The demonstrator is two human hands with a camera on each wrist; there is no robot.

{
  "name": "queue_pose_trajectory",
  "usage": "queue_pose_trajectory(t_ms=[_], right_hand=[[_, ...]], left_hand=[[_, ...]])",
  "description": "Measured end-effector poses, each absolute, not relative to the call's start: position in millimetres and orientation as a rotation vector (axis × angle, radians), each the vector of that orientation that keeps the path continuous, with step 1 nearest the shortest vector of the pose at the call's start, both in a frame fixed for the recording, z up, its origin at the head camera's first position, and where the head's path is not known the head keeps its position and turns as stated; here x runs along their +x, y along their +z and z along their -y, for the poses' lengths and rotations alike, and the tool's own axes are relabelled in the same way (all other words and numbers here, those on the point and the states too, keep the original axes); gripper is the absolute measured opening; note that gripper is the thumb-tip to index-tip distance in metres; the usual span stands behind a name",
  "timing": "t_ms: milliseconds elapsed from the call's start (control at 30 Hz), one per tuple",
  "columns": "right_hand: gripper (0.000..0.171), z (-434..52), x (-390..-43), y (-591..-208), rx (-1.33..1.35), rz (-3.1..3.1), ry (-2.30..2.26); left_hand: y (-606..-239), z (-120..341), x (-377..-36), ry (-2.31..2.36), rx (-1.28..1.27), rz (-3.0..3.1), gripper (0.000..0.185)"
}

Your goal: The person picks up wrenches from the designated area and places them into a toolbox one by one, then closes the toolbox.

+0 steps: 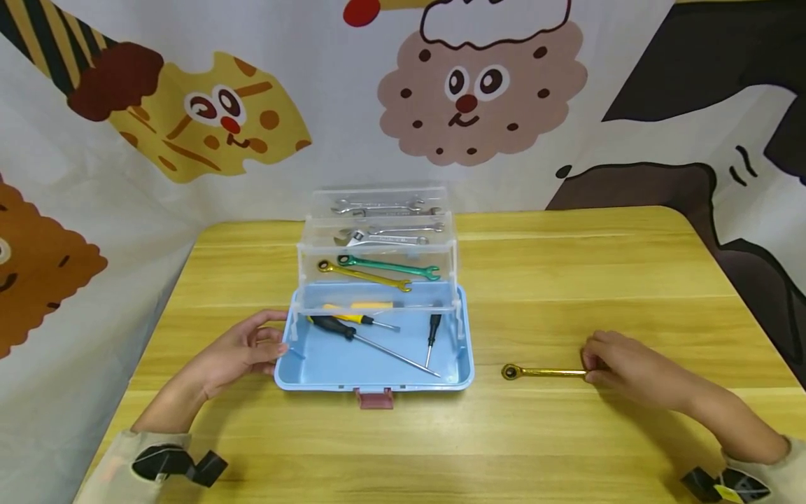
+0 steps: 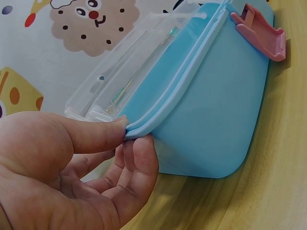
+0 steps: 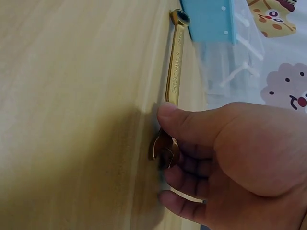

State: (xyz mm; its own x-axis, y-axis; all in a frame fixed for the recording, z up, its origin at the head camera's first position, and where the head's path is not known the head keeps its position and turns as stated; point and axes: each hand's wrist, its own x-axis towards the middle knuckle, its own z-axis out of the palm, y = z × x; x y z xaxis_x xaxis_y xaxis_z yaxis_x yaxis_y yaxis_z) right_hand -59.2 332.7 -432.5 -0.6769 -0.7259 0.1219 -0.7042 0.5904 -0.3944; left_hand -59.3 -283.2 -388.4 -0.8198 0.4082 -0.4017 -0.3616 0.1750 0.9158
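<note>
An open blue toolbox (image 1: 327,371) stands mid-table with clear fold-out trays (image 1: 378,238) holding several wrenches; screwdrivers (image 1: 352,332) lie in its base. My left hand (image 1: 242,350) grips the box's left rim, and in the left wrist view the thumb and fingers (image 2: 139,163) pinch the blue toolbox edge (image 2: 158,115). To the right of the box a gold wrench (image 1: 541,372) lies on the table. My right hand (image 1: 620,367) pinches its open-jaw end, the gold wrench (image 3: 175,72) pointing ring-end toward the box, thumb (image 3: 187,120) on top.
The wooden table (image 1: 567,280) has bare surface right of and in front of the box. A cartoon-printed cloth backdrop (image 1: 466,91) hangs behind. A pink latch (image 1: 374,397) sticks out at the box's front edge.
</note>
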Motion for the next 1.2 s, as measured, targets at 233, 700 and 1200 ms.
queue_pose_trajectory(t_ms=[233,700,1200], right_hand=[[0.020,-335,-59,-425,-1.016,-2.467,-0.917],[0.037,-335,-58,-423,-0.722,-2.371,-1.315],[0.029,-328,-59,-435,-0.592,-2.283,-1.405]], left_hand=[[-388,283,-59,1.707,0.048,-1.870,0.055],[-386,283,-59,1.705,0.056,-1.873,0.055],[-387,283,-59,1.696,0.049,-1.880,0.057]])
